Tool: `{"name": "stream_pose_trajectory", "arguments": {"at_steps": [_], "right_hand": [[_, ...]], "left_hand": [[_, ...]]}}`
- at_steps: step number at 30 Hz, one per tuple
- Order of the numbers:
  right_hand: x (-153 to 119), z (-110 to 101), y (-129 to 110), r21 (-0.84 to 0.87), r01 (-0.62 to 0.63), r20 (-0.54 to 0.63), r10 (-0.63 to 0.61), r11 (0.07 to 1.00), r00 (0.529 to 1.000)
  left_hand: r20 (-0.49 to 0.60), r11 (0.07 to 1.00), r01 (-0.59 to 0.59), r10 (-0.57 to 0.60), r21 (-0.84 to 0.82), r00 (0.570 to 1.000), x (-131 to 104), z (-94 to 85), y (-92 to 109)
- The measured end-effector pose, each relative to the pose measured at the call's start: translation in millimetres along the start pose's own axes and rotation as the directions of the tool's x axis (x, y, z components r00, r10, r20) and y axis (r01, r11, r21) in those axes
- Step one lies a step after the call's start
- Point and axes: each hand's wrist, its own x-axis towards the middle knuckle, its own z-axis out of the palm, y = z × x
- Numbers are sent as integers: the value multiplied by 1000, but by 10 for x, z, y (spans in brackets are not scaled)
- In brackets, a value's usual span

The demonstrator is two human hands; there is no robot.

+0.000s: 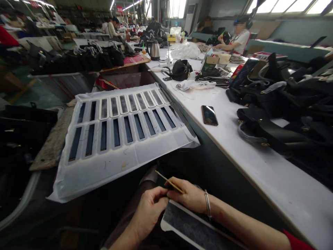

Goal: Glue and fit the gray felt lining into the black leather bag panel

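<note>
My left hand (148,213) is closed, thumb and fingertips pinched at the near end of a long dark panel with a pale border (192,222). My right hand (188,194) is bent over the same end, its fingers meeting those of the left. A thin yellowish stick (170,182) with a pale tip juts from between the right fingers, pointing up and left. The panel slants over my lap towards the lower right, partly behind my right forearm. What exactly the fingertips pinch is hidden.
On the left, a board covered in white sheet (104,173) carries two rows of dark strips, several with pale-bordered panels (130,103). The white table (229,139) on the right bears a phone (209,115), a kettle (154,50) and piled black bags (291,118). A co-worker (238,38) sits beyond.
</note>
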Motion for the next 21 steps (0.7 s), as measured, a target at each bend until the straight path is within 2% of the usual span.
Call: {"name": "stream_pose_trajectory", "arguments": {"at_steps": [3,6,9,12,14,16,17,19,20,21], "right_hand": [[-9,30,-53,-134,30,-4,-31,990,1000],[-8,51,-90,-229,27,-28,-34,973,999],[-90,-2,-152,-304,-39,-152,-8,952,988],[-402,-144,-266,-288,-91,-328,-9,953,945],[-742,-206,-344,-132,-68,-442,3,989,897],[-1115,-154,-396,152,-24,-558,106,988,823],[-1284,-69,-408,304,9,-599,183,953,780],[-1527,219,-400,535,95,-629,321,839,708],[-1585,412,-381,622,137,-610,368,771,701],[-1596,625,-355,694,168,-575,399,700,715]], "left_hand": [[-58,994,-64,69,84,996,15,6,-6],[-19,998,-59,60,16,998,33,-21,-15],[49,994,-14,20,-112,999,15,-43,-124],[-5,938,129,-138,-321,990,-72,-40,-402],[-41,857,264,-314,-443,949,-142,-25,-644],[1,767,406,-468,-497,884,-174,9,-871],[35,728,462,-519,-506,854,-166,39,-964],[81,671,516,-566,-533,820,-109,132,-1094],[95,654,520,-569,-550,817,-70,193,-1131],[109,641,518,-565,-566,818,-34,257,-1153]]}}
